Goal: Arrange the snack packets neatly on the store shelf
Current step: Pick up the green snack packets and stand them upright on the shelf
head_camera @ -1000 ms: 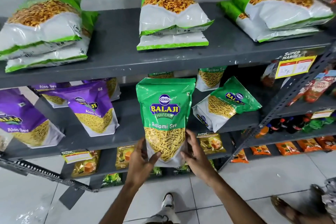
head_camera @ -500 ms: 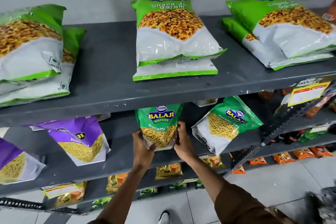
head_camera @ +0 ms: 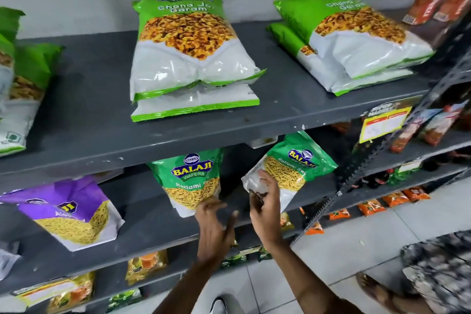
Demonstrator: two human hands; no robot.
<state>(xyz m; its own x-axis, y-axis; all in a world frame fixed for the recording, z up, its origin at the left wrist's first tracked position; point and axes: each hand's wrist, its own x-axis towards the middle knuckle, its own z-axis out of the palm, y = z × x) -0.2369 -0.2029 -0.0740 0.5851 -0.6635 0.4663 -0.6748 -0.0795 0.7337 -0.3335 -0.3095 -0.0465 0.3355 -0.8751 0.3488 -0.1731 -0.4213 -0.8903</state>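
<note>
A green Ratlami Sev packet stands upright on the middle shelf, its top hidden behind the upper shelf's edge. My left hand is just below its bottom edge, fingers spread and holding nothing. A second green Ratlami Sev packet leans tilted to the right of it. My right hand has its thumb on that packet's white lower-left corner and its fingers curled around it.
Two purple Aloo Sev packets lean at the middle shelf's left. The top shelf carries flat stacks of Chana Jor Garam packets. A slotted upright runs on the right. Another person's foot stands on the floor.
Both hands have let go of the upright green packet, which now stands on the middle shelf. My right hand moved right onto the tilted packet's corner. The camera has moved closer.
</note>
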